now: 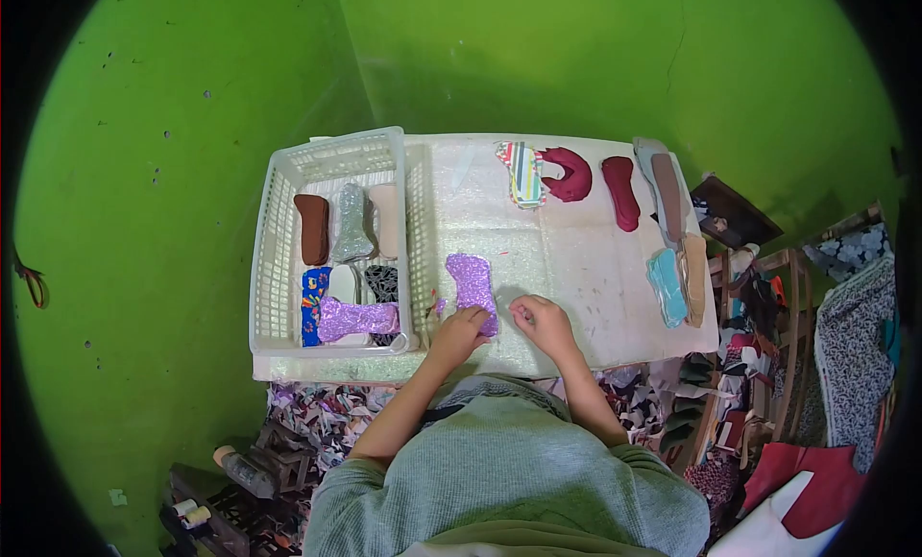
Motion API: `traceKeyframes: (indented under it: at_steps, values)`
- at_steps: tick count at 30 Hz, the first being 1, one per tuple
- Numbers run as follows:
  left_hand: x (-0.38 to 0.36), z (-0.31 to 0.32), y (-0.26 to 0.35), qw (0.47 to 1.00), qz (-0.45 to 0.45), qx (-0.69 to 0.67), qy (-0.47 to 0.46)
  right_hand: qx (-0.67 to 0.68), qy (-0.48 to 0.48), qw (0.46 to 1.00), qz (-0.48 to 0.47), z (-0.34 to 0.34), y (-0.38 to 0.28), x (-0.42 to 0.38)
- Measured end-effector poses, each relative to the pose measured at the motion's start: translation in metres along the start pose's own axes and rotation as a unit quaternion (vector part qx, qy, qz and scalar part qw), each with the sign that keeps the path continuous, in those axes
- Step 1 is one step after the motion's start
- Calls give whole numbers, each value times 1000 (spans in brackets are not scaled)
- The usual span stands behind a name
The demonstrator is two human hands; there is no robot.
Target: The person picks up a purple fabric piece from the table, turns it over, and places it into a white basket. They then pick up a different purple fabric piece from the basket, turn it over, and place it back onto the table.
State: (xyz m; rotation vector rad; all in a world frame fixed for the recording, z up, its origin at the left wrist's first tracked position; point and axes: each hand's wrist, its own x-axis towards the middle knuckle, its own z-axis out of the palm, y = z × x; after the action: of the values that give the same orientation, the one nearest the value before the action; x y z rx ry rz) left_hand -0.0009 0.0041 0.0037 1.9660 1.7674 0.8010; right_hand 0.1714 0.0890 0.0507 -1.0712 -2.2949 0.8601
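A purple glittery cut piece [471,280], wide at its far end and narrower in the middle, lies flat on the white-covered table. My left hand [461,336] grips its near end, the fingers over the glittery surface. Just to the right, apart from this piece, my right hand [541,324] is closed in a pinch. Whatever it may hold is too small to make out. Small purple scraps [440,307] lie left of the piece. Another purple glittery piece [357,320] rests in the white plastic basket [261,307] on the left.
Brown pieces [313,229], silver pieces [352,226] and other stacks fill parts of the basket. Along the table's far and right sides sit striped pieces [523,175], maroon pieces [621,192] and turquoise pieces [665,286]. Fabric scraps [331,413] cover the floor; a wooden rack [792,336] stands right.
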Motion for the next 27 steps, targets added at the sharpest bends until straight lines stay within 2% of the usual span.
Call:
traceKeyframes:
  at_steps: [5,10,13,14,16,19,23,25,27]
  values:
    - [-2,21,-16,999,-9,34,-28,17,-18,1000,1,0,12,-3]
    - [-4,29,-24,999,-29,-13,11,25,-29,999,-11,3,18,0]
    - [-1,21,-17,998,-52,27,12,42,-29,999,-12,5,19,7]
    - [-1,17,-15,998,-52,29,13,60,-46,997,18,7,18,8]
    - [-1,10,-13,999,-10,32,-21,79,-63,994,49,10,19,9]
    - [-4,6,-12,997,33,66,-3,103,-67,991,52,15,18,11]
    - [-4,10,-16,998,15,58,0,102,-77,990,64,18,22,9]
    - [-1,6,-10,999,-16,35,31,102,-75,990,57,20,25,8]
    - [2,7,-9,997,-38,30,53,135,-187,959,168,18,25,9]
